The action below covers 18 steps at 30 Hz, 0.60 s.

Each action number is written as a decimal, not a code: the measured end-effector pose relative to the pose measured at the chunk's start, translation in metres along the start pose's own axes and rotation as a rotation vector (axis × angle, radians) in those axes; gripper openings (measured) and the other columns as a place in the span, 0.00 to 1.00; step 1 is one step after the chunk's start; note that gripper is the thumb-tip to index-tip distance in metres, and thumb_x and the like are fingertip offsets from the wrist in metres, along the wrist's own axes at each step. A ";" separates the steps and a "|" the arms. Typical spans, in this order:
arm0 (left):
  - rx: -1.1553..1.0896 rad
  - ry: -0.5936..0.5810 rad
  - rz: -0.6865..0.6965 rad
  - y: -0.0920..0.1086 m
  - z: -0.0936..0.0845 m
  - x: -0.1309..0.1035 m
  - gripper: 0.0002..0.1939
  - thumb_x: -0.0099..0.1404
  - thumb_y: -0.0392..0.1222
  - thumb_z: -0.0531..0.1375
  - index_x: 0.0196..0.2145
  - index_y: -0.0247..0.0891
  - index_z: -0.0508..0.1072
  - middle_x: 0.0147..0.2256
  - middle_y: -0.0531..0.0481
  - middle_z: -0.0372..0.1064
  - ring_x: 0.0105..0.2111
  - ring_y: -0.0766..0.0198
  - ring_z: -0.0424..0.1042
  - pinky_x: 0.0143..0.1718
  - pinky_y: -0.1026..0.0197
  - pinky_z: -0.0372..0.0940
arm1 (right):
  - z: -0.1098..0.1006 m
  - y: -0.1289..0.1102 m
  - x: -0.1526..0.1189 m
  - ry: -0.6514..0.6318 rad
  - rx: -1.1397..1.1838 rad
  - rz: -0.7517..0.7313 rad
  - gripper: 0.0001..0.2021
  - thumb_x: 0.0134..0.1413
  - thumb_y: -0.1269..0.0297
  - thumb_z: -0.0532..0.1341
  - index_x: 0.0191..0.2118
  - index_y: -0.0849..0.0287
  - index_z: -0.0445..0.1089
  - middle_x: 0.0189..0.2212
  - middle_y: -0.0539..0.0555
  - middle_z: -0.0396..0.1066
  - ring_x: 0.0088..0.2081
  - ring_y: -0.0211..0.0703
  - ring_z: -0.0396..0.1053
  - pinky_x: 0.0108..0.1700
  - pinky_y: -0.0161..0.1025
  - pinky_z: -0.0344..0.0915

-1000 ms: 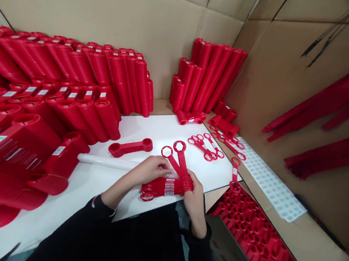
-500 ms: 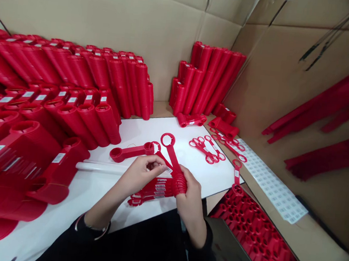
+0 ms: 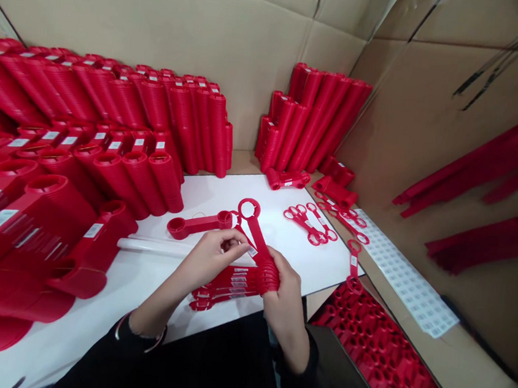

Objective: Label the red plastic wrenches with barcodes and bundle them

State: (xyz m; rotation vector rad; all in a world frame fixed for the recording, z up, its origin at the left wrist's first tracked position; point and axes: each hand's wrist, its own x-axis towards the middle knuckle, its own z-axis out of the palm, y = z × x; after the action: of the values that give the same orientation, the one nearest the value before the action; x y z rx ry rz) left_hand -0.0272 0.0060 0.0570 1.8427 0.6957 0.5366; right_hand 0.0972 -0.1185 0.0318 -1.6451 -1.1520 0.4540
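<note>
In my right hand (image 3: 283, 289) is a fanned bunch of red plastic strips with ring ends (image 3: 260, 243), gripped at its lower ring end; one strip points up and away with its open ring. My left hand (image 3: 215, 254) is closed in a pinch at one strip of this bunch, beside its small white label (image 3: 252, 250). Below and behind the hands lies a row of labelled red strips (image 3: 225, 289), partly covered by them. A red bundle with round ends (image 3: 200, 223) rests on the white table (image 3: 236, 185) just beyond my left hand.
Stacked red bundles (image 3: 133, 107) fill the left side; more bundles (image 3: 313, 119) stand at the back. Loose red strips (image 3: 311, 224) and a sticker sheet (image 3: 408, 271) lie to the right. A box of red parts (image 3: 381, 355) sits low right. Cardboard walls (image 3: 221, 29) enclose the area.
The view has shifted slightly, so the surroundings sit a little further right. Both hands keep nearly the same pose on the fanned strips.
</note>
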 end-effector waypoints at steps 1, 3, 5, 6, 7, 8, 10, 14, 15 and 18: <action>0.001 0.000 0.000 0.000 0.000 0.001 0.11 0.64 0.46 0.59 0.32 0.37 0.75 0.28 0.51 0.71 0.28 0.64 0.67 0.31 0.62 0.59 | 0.000 0.000 0.000 -0.002 0.002 0.003 0.26 0.47 0.78 0.53 0.54 0.58 0.68 0.49 0.55 0.74 0.50 0.48 0.71 0.52 0.39 0.67; 0.007 0.000 0.004 -0.001 0.001 0.001 0.11 0.64 0.46 0.59 0.32 0.37 0.75 0.28 0.51 0.72 0.29 0.64 0.67 0.31 0.62 0.59 | -0.001 -0.001 -0.001 -0.006 0.004 0.011 0.28 0.46 0.79 0.53 0.54 0.58 0.68 0.49 0.55 0.74 0.50 0.48 0.71 0.52 0.39 0.67; 0.014 0.002 0.012 -0.002 0.001 0.002 0.11 0.64 0.46 0.59 0.32 0.37 0.75 0.28 0.51 0.72 0.28 0.64 0.67 0.31 0.62 0.59 | -0.002 -0.001 -0.001 -0.009 0.004 0.013 0.29 0.44 0.80 0.52 0.54 0.58 0.68 0.49 0.54 0.74 0.50 0.48 0.71 0.52 0.40 0.67; 0.015 0.004 0.017 -0.002 0.001 0.002 0.11 0.64 0.47 0.59 0.32 0.37 0.76 0.27 0.51 0.71 0.28 0.64 0.66 0.31 0.62 0.59 | -0.002 -0.001 -0.002 -0.008 0.004 0.012 0.29 0.44 0.80 0.52 0.54 0.57 0.68 0.49 0.54 0.74 0.50 0.48 0.71 0.52 0.40 0.67; 0.014 0.006 0.021 -0.002 0.001 0.002 0.11 0.64 0.47 0.59 0.32 0.37 0.75 0.27 0.52 0.71 0.27 0.65 0.66 0.30 0.62 0.59 | -0.002 -0.001 -0.001 -0.005 0.003 0.010 0.29 0.44 0.80 0.52 0.54 0.57 0.68 0.48 0.54 0.74 0.50 0.48 0.71 0.52 0.40 0.67; 0.011 0.010 0.024 -0.002 0.002 0.001 0.11 0.64 0.47 0.59 0.32 0.37 0.75 0.26 0.52 0.70 0.27 0.65 0.65 0.30 0.63 0.59 | -0.002 -0.001 -0.001 -0.001 0.002 0.009 0.29 0.44 0.80 0.52 0.54 0.57 0.69 0.48 0.54 0.74 0.50 0.48 0.71 0.52 0.40 0.67; -0.001 0.017 0.025 -0.002 0.002 0.001 0.11 0.63 0.47 0.59 0.31 0.37 0.75 0.25 0.53 0.69 0.25 0.66 0.64 0.29 0.63 0.58 | -0.002 -0.001 0.000 0.002 0.000 0.013 0.28 0.46 0.80 0.52 0.54 0.57 0.69 0.48 0.54 0.74 0.49 0.48 0.72 0.51 0.40 0.68; -0.009 0.032 0.016 0.001 0.003 0.000 0.11 0.63 0.46 0.59 0.31 0.36 0.75 0.24 0.54 0.68 0.25 0.66 0.63 0.28 0.64 0.57 | -0.001 -0.003 0.001 -0.001 -0.011 0.026 0.27 0.46 0.79 0.52 0.53 0.59 0.69 0.48 0.55 0.74 0.49 0.47 0.71 0.52 0.40 0.67; -0.002 0.038 0.016 0.001 0.003 0.000 0.10 0.63 0.46 0.59 0.31 0.36 0.75 0.24 0.53 0.68 0.25 0.66 0.63 0.28 0.64 0.57 | 0.000 -0.003 0.001 -0.003 -0.011 0.027 0.27 0.46 0.79 0.52 0.54 0.59 0.69 0.48 0.55 0.74 0.49 0.47 0.71 0.52 0.40 0.67; 0.036 0.053 0.034 0.002 0.004 -0.001 0.10 0.64 0.44 0.58 0.31 0.36 0.75 0.25 0.52 0.70 0.26 0.65 0.64 0.29 0.63 0.58 | 0.000 -0.004 0.000 0.000 0.004 0.021 0.28 0.45 0.80 0.52 0.53 0.58 0.69 0.48 0.55 0.74 0.49 0.47 0.72 0.51 0.40 0.68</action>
State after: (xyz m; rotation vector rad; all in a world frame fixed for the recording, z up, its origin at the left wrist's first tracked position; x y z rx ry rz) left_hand -0.0245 0.0020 0.0573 1.8820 0.7148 0.6010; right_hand 0.0953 -0.1185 0.0355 -1.6553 -1.1340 0.4696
